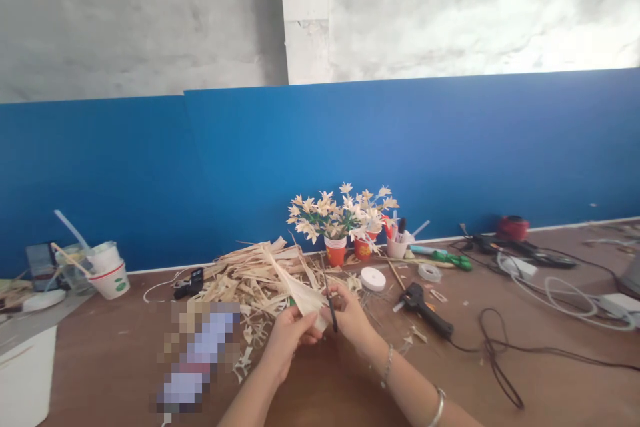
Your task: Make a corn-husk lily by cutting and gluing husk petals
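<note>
A pale, pointed piece of dried husk (301,292) is pinched between the thumb and fingers of my left hand (294,333), its long tip pointing up and left. Close beside it, my right hand (350,317) is closed around a thin dark tool (331,310), held upright; whether it is scissors or tweezers cannot be told. The right fingertips are at the husk's right edge. Behind my hands lies a heap of dried husk strips (235,280). Cream husk flowers (325,210) stand in a red and white paper cup (335,251).
A glue gun (425,310) with a black cable lies right of my hands, near a white ribbon roll (373,278) and a tape roll (430,272). A blurred phone-like object (200,363) lies left. Further off are a paper cup (111,280), white cables (560,297) and a blue partition (240,167).
</note>
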`<state>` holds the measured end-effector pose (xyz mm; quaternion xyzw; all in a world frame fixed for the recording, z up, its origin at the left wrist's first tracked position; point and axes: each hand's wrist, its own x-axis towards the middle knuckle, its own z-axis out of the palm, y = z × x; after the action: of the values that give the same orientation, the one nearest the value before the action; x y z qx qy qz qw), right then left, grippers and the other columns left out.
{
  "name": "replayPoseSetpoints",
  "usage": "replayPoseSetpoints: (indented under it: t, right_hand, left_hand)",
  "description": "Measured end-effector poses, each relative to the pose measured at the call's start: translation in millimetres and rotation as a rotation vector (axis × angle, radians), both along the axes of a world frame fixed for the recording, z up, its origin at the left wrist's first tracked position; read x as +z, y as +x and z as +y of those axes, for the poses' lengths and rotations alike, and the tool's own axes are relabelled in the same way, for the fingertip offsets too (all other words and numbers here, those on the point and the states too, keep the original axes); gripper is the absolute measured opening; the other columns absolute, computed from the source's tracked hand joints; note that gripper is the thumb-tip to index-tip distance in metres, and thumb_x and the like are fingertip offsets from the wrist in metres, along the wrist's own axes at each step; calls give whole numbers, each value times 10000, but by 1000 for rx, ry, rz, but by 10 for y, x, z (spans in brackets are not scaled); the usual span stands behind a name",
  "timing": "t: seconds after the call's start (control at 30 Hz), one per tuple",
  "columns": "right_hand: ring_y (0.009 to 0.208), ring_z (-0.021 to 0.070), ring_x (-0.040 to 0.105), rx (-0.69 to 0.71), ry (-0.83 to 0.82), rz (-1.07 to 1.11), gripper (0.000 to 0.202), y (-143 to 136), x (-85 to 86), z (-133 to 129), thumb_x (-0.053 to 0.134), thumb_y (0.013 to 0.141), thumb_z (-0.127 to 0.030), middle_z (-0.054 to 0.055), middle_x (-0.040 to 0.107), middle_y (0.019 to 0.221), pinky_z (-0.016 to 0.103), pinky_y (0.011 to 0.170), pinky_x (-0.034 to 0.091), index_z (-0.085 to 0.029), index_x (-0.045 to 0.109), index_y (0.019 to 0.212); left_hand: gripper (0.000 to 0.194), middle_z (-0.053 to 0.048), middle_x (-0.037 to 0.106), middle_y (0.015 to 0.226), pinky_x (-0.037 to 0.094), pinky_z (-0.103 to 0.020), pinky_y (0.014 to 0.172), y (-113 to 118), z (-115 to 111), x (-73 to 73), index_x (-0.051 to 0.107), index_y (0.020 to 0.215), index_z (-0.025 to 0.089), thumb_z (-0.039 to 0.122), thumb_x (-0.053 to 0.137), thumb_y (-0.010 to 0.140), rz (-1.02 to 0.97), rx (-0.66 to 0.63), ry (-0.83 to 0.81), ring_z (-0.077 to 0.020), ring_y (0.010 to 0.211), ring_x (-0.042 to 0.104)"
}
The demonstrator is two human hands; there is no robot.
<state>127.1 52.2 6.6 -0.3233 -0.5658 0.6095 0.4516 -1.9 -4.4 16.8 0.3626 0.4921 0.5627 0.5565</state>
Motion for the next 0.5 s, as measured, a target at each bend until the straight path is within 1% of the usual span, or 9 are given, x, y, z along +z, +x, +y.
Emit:
replayPoseSetpoints:
  t: [0.1, 0.2, 0.27, 0.3, 0.37, 0.4, 0.43, 0.47, 0.5]
  right_hand:
    - [441, 87, 444, 21, 3, -4, 424, -21, -1, -10, 726, 530, -348, -66, 520, 531, 200, 417, 312, -209, 445, 816]
    - [414, 76, 422, -28, -28, -47, 401, 35, 58, 6, 720, 535, -359, -88, 470, 485, 194, 411, 285, -204, 457, 795]
    - [425, 86, 453, -96, -46, -101, 377, 104, 114, 28, 709, 552, -359, -82, 478, 489, 196, 417, 288, -198, 476, 801]
    - [435, 94, 472, -133, -53, -122, 376, 136, 137, 39, 705, 558, -361, -75, 489, 497, 199, 420, 293, -195, 485, 813]
    - [449, 107, 495, -188, -67, -126, 387, 179, 159, 60, 700, 561, -369, -64, 513, 515, 206, 425, 310, -194, 492, 837]
    - [449, 109, 497, -199, -66, -108, 392, 188, 156, 69, 699, 560, -373, -60, 522, 523, 211, 428, 322, -195, 490, 840]
    - [444, 109, 496, -199, -61, -85, 393, 190, 144, 76, 697, 560, -377, -58, 528, 529, 217, 432, 333, -195, 488, 839]
    - [439, 108, 493, -191, -52, -66, 391, 186, 127, 83, 695, 561, -380, -57, 530, 532, 221, 434, 340, -195, 486, 835]
    - [434, 106, 491, -181, -38, -55, 388, 181, 106, 88, 696, 563, -382, -59, 529, 534, 223, 436, 344, -194, 486, 831]
  left_hand:
    - [351, -53, 665, 570, 384, -152, 372, -42, 20, 7, 653, 796, 88, 354, 744, 587, 62, 33, -31, -87, 405, 553]
    - [312, -17, 623, 492, 357, -145, 355, -124, 53, 4, 623, 721, 105, 358, 744, 583, 42, 191, -18, -80, 383, 526]
    - [306, -14, 636, 534, 350, -142, 361, -144, 49, 3, 613, 733, 117, 360, 738, 596, 3, 256, -5, -80, 411, 540]
    - [311, -24, 654, 579, 346, -141, 364, -130, 34, 3, 619, 760, 119, 358, 737, 602, -12, 218, -6, -86, 437, 558]
    - [324, -61, 691, 708, 372, -149, 399, -50, -18, 0, 637, 821, 124, 352, 738, 615, -64, 19, -14, -115, 545, 612]
    - [326, -79, 699, 787, 437, -170, 490, 4, -47, -6, 649, 860, 126, 338, 736, 628, -109, -113, -12, -138, 657, 640]
    - [327, -89, 700, 819, 477, -205, 595, 57, -71, -16, 657, 870, 126, 324, 744, 625, -158, -205, -10, -154, 720, 647]
    - [335, -95, 699, 849, 488, -239, 675, 98, -86, -30, 663, 889, 128, 315, 747, 624, -195, -278, -6, -167, 758, 649]
    - [346, -93, 698, 864, 486, -259, 719, 120, -88, -47, 667, 899, 132, 308, 754, 614, -206, -296, -15, -173, 774, 648]
